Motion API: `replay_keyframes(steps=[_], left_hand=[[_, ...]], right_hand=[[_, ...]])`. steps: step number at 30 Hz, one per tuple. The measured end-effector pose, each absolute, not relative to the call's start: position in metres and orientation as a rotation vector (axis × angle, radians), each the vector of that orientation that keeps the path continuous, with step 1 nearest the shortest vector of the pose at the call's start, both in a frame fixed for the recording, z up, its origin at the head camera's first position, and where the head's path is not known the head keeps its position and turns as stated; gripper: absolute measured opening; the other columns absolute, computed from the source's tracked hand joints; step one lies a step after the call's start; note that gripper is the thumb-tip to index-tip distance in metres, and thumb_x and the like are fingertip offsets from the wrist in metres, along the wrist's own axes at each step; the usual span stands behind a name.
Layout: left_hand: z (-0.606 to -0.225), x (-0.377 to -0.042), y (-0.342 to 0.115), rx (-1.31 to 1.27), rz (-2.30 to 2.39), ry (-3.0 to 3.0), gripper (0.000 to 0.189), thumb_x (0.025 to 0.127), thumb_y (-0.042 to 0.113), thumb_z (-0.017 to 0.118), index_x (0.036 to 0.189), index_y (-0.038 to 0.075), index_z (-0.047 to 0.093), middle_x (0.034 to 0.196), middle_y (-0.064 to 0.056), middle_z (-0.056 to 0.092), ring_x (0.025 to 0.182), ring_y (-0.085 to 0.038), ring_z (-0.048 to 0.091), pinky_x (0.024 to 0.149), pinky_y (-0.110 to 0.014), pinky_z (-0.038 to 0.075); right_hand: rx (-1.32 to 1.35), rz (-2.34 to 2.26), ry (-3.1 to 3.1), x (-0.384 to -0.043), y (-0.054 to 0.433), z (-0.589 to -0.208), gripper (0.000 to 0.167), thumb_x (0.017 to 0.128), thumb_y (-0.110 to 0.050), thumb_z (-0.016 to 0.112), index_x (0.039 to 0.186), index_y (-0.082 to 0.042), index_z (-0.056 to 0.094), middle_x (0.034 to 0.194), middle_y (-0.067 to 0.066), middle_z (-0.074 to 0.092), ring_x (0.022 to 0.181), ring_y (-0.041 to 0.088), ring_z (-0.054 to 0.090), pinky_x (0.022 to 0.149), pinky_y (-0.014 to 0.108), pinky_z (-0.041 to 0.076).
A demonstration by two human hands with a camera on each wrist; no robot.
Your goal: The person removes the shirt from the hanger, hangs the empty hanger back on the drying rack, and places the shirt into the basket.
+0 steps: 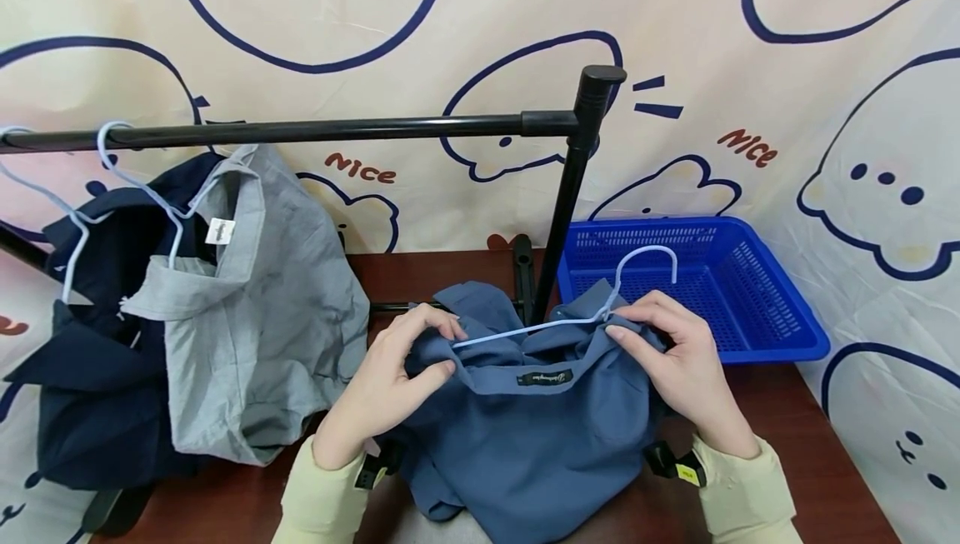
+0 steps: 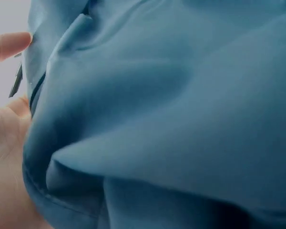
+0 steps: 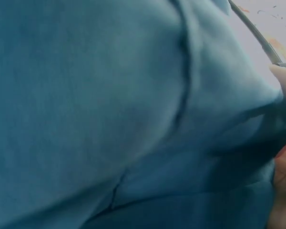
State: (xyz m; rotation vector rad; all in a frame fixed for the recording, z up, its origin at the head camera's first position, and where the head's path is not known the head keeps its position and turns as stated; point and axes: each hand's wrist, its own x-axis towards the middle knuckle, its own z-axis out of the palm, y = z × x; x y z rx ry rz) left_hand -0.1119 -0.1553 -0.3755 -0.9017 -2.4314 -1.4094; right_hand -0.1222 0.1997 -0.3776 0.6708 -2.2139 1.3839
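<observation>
A slate-blue shirt (image 1: 536, 436) with a dark neck label lies bunched over the table, its collar opening facing up. A light-blue hanger (image 1: 525, 330) runs through the neck opening, its hook rising on the right side. My left hand (image 1: 393, 373) grips the shirt at the left of the collar, fingertips beside the hanger's bar. On the other side, my right hand (image 1: 678, 356) pinches the collar fabric just below the hook. In both wrist views the shirt's cloth (image 2: 157, 109) fills most of the picture, hiding the hanger.
A black clothes rack (image 1: 360, 129) spans the back left, its post (image 1: 566, 211) standing behind the shirt. From its rail hang a grey shirt (image 1: 285, 302) and navy garments (image 1: 97, 419) on light-blue hangers. At the right, a blue plastic basket (image 1: 780, 302) stands on the brown table (image 1: 810, 461).
</observation>
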Motion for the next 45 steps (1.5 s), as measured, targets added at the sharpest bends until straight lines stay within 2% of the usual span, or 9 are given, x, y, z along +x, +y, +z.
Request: replay_keyframes(steps=[3, 7, 12, 17, 24, 34, 38, 42, 45], left_hand=[[-0.378, -0.112, -0.159, -0.886, -1.380, -2.405, 0.030, 0.088, 0.008, 0.072, 0.112, 0.024, 0.064, 0.115, 0.008, 0.065, 0.107, -0.014, 0.057, 0.091, -0.040, 0.044], [-0.380, -0.111, -0.164, -0.864, -1.357, -2.374, 0.029, 0.088, 0.011, 0.077, 0.112, 0.024, 0.065, 0.112, 0.008, 0.064, 0.102, -0.014, 0.056, 0.084, -0.033, 0.047], [-0.379, -0.109, -0.173, -0.844, -1.364, -2.361, 0.029, 0.085, 0.011, 0.082, 0.102, 0.025, 0.063, 0.109, 0.008, 0.064, 0.105, -0.014, 0.057, 0.088, -0.033, 0.049], [-0.377, -0.108, -0.181, -0.811, -1.358, -2.393, 0.032, 0.083, 0.013, 0.086, 0.101, 0.027, 0.064, 0.110, 0.010, 0.065, 0.107, -0.013, 0.059, 0.092, -0.032, 0.049], [-0.374, -0.106, -0.184, -0.796, -1.364, -2.402, 0.035, 0.080, 0.014, 0.090, 0.101, 0.026, 0.065, 0.108, 0.011, 0.066, 0.103, -0.012, 0.063, 0.086, -0.036, 0.056], [-0.373, -0.106, -0.183, -0.747, -1.374, -2.364, 0.032, 0.078, 0.013, 0.091, 0.097, 0.025, 0.068, 0.107, 0.010, 0.071, 0.098, -0.011, 0.068, 0.082, -0.033, 0.057], [-0.375, -0.106, -0.182, -0.679, -1.390, -2.330, 0.034, 0.074, 0.011, 0.093, 0.097, 0.023, 0.072, 0.101, 0.010, 0.073, 0.090, -0.011, 0.070, 0.076, -0.033, 0.058], [-0.379, -0.107, -0.180, -0.622, -1.441, -2.313, 0.036, 0.072, 0.008, 0.094, 0.097, 0.020, 0.070, 0.097, 0.009, 0.074, 0.088, -0.013, 0.070, 0.079, -0.028, 0.057], [-0.382, -0.108, -0.178, -0.621, -1.488, -2.312, 0.035, 0.074, 0.006, 0.093, 0.096, 0.019, 0.068, 0.097, 0.008, 0.074, 0.091, -0.015, 0.070, 0.084, -0.031, 0.057]], right_hand=[[0.656, 1.398, -2.201, -0.124, 0.204, -0.380, 0.030, 0.081, 0.014, 0.078, 0.101, -0.009, 0.079, 0.096, 0.003, 0.069, 0.088, 0.015, 0.061, 0.078, 0.021, 0.048], [0.611, 1.412, -2.185, -0.124, 0.209, -0.379, 0.027, 0.085, 0.011, 0.076, 0.104, -0.009, 0.079, 0.096, 0.005, 0.069, 0.087, 0.017, 0.062, 0.076, 0.022, 0.048], [0.555, 1.413, -2.196, -0.123, 0.212, -0.378, 0.025, 0.088, 0.006, 0.076, 0.106, -0.011, 0.079, 0.096, 0.003, 0.070, 0.086, 0.017, 0.063, 0.074, 0.022, 0.049], [0.562, 1.394, -2.144, -0.123, 0.212, -0.377, 0.026, 0.086, 0.011, 0.075, 0.105, -0.007, 0.078, 0.093, 0.006, 0.069, 0.081, 0.016, 0.061, 0.068, 0.021, 0.048], [0.555, 1.380, -2.099, -0.123, 0.214, -0.374, 0.030, 0.081, 0.018, 0.075, 0.105, -0.001, 0.077, 0.093, 0.009, 0.068, 0.082, 0.015, 0.062, 0.068, 0.020, 0.048], [0.511, 1.406, -2.058, -0.116, 0.212, -0.368, 0.027, 0.080, 0.022, 0.073, 0.102, 0.006, 0.075, 0.091, 0.009, 0.068, 0.079, 0.014, 0.061, 0.065, 0.019, 0.048], [0.518, 1.450, -2.006, -0.112, 0.204, -0.360, 0.023, 0.081, 0.024, 0.069, 0.098, 0.009, 0.074, 0.088, 0.007, 0.068, 0.076, 0.012, 0.060, 0.063, 0.018, 0.047], [0.518, 1.521, -1.940, -0.111, 0.198, -0.355, 0.019, 0.082, 0.024, 0.067, 0.095, 0.012, 0.072, 0.086, 0.006, 0.067, 0.073, 0.013, 0.056, 0.060, 0.019, 0.044], [0.516, 1.532, -1.922, -0.111, 0.197, -0.355, 0.017, 0.083, 0.024, 0.066, 0.094, 0.013, 0.071, 0.086, 0.005, 0.067, 0.073, 0.013, 0.055, 0.060, 0.019, 0.043]])
